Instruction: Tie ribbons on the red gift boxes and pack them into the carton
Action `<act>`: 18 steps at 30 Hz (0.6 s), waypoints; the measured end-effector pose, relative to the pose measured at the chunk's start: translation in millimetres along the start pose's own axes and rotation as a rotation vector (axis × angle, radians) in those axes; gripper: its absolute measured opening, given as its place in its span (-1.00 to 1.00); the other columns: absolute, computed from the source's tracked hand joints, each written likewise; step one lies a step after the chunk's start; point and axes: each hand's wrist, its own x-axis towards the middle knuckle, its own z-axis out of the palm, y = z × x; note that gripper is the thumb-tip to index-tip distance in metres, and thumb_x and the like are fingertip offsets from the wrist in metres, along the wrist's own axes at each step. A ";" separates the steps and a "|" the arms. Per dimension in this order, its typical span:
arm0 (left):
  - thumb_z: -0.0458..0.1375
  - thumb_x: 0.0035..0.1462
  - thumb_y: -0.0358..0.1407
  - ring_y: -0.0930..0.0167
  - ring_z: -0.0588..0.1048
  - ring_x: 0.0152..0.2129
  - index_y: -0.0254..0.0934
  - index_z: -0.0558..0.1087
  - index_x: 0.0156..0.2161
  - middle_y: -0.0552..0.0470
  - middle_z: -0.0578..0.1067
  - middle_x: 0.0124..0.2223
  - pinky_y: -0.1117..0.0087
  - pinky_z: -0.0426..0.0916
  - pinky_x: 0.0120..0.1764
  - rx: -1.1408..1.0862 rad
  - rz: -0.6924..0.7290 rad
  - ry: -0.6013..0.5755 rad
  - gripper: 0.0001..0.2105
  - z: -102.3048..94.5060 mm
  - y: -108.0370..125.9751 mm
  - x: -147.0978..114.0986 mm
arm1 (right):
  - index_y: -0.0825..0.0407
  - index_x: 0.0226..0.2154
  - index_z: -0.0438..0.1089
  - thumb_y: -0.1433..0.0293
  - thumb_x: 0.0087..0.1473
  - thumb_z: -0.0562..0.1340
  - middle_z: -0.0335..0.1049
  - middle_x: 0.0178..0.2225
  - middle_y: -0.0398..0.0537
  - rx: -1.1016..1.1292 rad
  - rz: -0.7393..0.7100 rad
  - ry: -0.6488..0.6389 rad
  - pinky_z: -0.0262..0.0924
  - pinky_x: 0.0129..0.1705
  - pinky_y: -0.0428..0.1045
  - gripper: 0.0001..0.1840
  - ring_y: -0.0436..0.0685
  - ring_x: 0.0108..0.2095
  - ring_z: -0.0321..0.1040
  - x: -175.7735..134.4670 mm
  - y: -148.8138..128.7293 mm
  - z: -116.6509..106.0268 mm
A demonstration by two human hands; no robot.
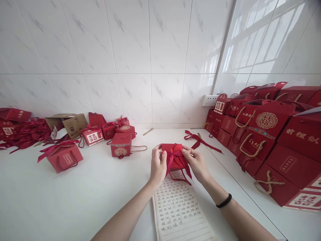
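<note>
A small red gift box [177,164] is held between my two hands above the far end of a handwritten notebook [178,207]. Its folded top flaps meet under a dark red ribbon [173,154] tied at the centre, with the tails hanging down the front. My left hand [158,164] grips the box's left side, thumb on the top near the ribbon. On the right, my right hand [197,164] has its thumb and fingers closed at the box's top right edge. A red cord handle [179,180] dangles below the box.
Stacked red gift boxes [265,134] fill the right side. A loose ribbon [200,140] lies behind my right hand. Several finished-looking boxes [121,144] stand at left, with a ribbon heap [35,132] and an open cardboard box [75,125]. A power socket [210,100] is on the wall.
</note>
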 end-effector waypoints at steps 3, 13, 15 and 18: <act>-0.08 0.24 -0.26 0.39 0.29 0.06 -0.23 0.23 -0.36 -0.07 0.33 0.04 0.29 0.25 0.05 -0.003 0.004 -0.005 -0.84 0.2 0.2 0.2 | 0.06 -0.64 0.33 -0.08 -0.10 0.24 0.42 -0.19 0.12 -0.021 -0.018 0.008 0.34 -0.25 0.04 -0.47 0.29 -0.14 0.37 1.7 2.6 -0.4; -0.10 0.24 -0.29 0.40 0.37 -0.08 -0.23 0.21 -0.34 -0.08 0.35 -0.07 0.33 0.31 -0.05 0.025 -0.023 0.006 -0.87 1.8 4.2 2.5 | 0.08 -0.62 0.27 -0.05 -0.17 0.31 0.39 -0.18 0.12 0.246 0.144 -0.099 0.34 -0.13 0.08 -0.48 0.27 -0.14 0.37 3.1 4.1 0.4; -0.09 0.23 -0.29 0.39 0.34 -0.02 -0.23 0.20 -0.37 -0.08 0.35 -0.06 0.31 0.28 0.00 0.035 -0.029 0.001 -0.86 0.6 3.0 4.1 | 0.10 -0.61 0.29 -0.04 -0.16 0.31 0.35 -0.10 0.12 0.210 0.135 -0.069 0.33 -0.11 0.08 -0.48 0.24 -0.14 0.37 2.4 3.7 -0.7; -0.05 0.20 -0.31 0.37 0.24 0.11 -0.23 0.19 -0.37 -0.07 0.32 0.00 0.27 0.20 0.11 -0.002 -0.012 -0.063 -0.89 -4.3 -1.0 6.7 | 0.10 -0.56 0.32 -0.02 -0.14 0.31 0.33 -0.07 0.10 0.134 0.120 -0.040 0.31 -0.10 0.06 -0.50 0.20 -0.16 0.36 1.9 3.6 -2.8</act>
